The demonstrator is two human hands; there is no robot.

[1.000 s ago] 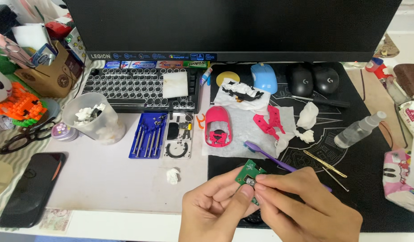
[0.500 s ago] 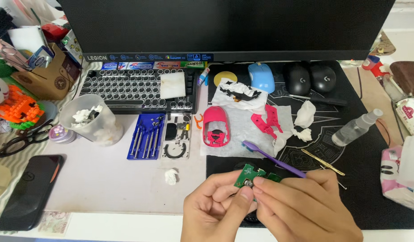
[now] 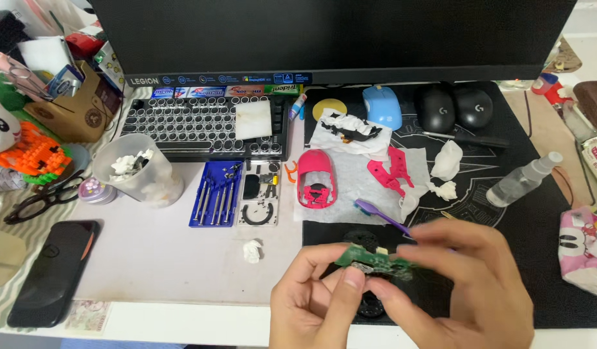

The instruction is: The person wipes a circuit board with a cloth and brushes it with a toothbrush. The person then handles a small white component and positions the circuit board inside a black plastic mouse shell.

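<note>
Both of my hands hold a small green circuit board (image 3: 371, 261) low over the black desk mat (image 3: 544, 220). My left hand (image 3: 311, 304) pinches its left end between thumb and fingers. My right hand (image 3: 460, 284) grips its right end and is slightly blurred. A purple toothbrush (image 3: 379, 215) lies just behind the board. Further back on white tissue sit a pink mouse shell (image 3: 316, 178) and pink plastic parts (image 3: 390, 169). A dark round part under the hands is mostly hidden.
A blue screwdriver set (image 3: 214, 194) and small parts tray (image 3: 259, 194) lie left of the mat. Keyboard (image 3: 201, 126), clear cup of tissues (image 3: 133, 171), phone (image 3: 53, 271), glasses (image 3: 43, 200), spray bottle (image 3: 521, 181), blue mouse (image 3: 382, 106), two black mice (image 3: 457, 106), monitor (image 3: 330, 35).
The view has shifted slightly. My hands stay on the circuit board; my right hand has moved a little and now shows motion blur.
</note>
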